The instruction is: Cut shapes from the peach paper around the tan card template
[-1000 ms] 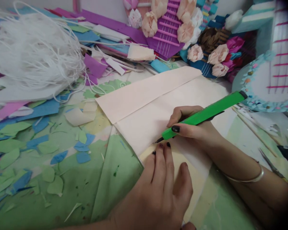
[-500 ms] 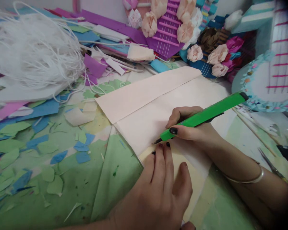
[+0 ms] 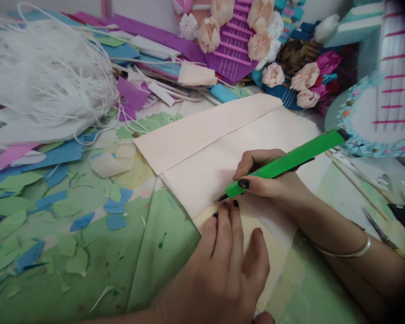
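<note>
My right hand (image 3: 279, 185) grips a green utility knife (image 3: 292, 152), which slants down to the left. Its dark tip meets the pale paper sheet (image 3: 189, 186) close to the edge of a light yellow piece (image 3: 273, 245). Flat on that yellow piece lies my left hand (image 3: 219, 265), its fingers stretched out and the fingertips just below the knife tip. A folded peach strip (image 3: 209, 135) runs along the far side of the sheet.
Tangled white string (image 3: 50, 76) is heaped at the left. Green and blue paper scraps (image 3: 69, 207) litter the green-covered table. Decorated paper guitars (image 3: 236, 40) and paper flowers stand at the back. Scissors (image 3: 380, 227) lie near my right forearm.
Both hands and the knife stay nearly where they were. The whole view has shifted very slightly.
</note>
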`<state>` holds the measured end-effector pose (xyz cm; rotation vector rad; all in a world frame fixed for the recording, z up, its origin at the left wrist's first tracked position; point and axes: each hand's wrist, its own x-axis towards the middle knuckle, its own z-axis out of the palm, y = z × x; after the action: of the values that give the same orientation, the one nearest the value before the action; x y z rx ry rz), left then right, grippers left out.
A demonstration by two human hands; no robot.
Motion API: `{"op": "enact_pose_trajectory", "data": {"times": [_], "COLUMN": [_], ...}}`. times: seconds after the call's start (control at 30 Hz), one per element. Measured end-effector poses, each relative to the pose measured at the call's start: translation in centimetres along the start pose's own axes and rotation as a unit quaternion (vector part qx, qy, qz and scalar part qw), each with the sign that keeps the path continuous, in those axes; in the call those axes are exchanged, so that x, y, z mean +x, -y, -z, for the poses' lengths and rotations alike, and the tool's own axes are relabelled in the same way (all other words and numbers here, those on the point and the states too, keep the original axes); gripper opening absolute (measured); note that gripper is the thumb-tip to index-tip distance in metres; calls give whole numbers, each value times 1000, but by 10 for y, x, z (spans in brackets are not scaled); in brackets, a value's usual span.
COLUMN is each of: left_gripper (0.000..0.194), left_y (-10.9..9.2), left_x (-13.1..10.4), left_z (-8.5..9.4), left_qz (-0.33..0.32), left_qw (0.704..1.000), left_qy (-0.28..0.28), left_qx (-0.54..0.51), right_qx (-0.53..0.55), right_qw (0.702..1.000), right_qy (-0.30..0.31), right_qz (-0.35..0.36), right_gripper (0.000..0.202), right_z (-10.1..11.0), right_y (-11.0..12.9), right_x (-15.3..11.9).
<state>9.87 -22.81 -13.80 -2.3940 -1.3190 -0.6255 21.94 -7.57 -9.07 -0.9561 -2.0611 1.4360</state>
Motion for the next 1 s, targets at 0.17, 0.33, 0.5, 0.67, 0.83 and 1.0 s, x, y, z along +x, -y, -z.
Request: {"op": "enact_pose_trajectory", "data": {"times": [0.17,0.33,0.5,0.67,0.83,1.0], "left_gripper": [75,77,77,75,75,74], "left_y": [0,0,-1,-1,-2,-1], "left_x": [-1,-1,-1,-2,-2,-1], "left_z": [0,1,-1,-2,-1,-1], "left_qz": [4,1,5,4,5,2], "left_qw": [1000,1000,1000,1000,1000,1000], "left_qy": [-4,2,-4,-8,-8,-9], "left_qx": [-1,-1,5,5,1,3], "right_qx": [-3,-10,-11,-6,12,28], "right_qw": [1000,1000,1000,1000,1000,1000], "right_qy": [-3,6,-2,-1,2,3], "right_qz": [5,8,9,7,10,9], "right_gripper": [16,18,18,17,15,14], "right_z": [0,3,5,5,5,5], "right_y": [0,1,-2,-3,-3,-4], "right_x": [-1,-1,0,0,0,0]}}
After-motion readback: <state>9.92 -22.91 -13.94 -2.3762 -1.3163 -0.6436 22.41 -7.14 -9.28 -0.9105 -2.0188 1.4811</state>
